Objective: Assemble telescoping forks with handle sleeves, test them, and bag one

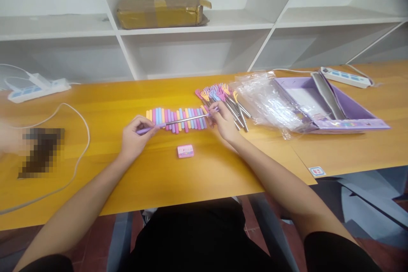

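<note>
Both hands hold one back scratcher [178, 122] level above the table [105, 106] — left hand [135, 136] pinching its purple handle, right hand [223, 121] gripping the claw end — over a row of coloured handles [178, 117], a pink box [185, 151] nearby.

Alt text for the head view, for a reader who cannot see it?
Two hands hold a purple-handled stick level over a row of pastel tubes on a yellow table: left hand on its handle, right hand at its other end. Beside them lie fork-tipped sticks, plastic bags and a purple box.

A pixelated dark patch [41, 152] hides something at the table's left, beside a cut-off blurred hand [8, 138].
</note>
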{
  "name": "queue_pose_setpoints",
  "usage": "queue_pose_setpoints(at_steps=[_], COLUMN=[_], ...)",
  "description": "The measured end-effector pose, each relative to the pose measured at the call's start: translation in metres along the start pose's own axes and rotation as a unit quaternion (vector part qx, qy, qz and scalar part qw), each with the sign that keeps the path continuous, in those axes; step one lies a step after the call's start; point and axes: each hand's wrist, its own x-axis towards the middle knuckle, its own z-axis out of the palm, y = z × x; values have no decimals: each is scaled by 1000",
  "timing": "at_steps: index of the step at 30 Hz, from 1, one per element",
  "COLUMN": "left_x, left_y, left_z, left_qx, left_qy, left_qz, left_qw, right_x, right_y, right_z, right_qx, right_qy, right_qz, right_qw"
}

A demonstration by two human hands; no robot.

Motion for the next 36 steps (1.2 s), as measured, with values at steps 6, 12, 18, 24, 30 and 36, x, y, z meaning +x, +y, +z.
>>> queue_pose_setpoints(at_steps=[6,12,18,24,30,36], left_x=[-3,-5,-8,-10,-12,-15], left_y=[2,5,10,10,9,9], left_z=[1,1,4,4,6,9], left_qx=[10,8,19,19,25,32], left_qy=[-11,-26,-24,-24,-22,-19], left_qz=[19,29,32,39,38,44], left_qw=[1000,999,999,999,999,998], right_x=[0,0,-4,-8,-11,-14], right_y=[0,-1,-3,-5,-4,0], right_z=[-1,-1,2,6,8,12], right_qx=[-19,-19,-24,-29,-40,-63], right_qy=[5,-5,2,3,0,-1], right_qz=[-16,-24,-13,-7,-8,-16], right_qw=[1000,1000,1000,1000,999,998])
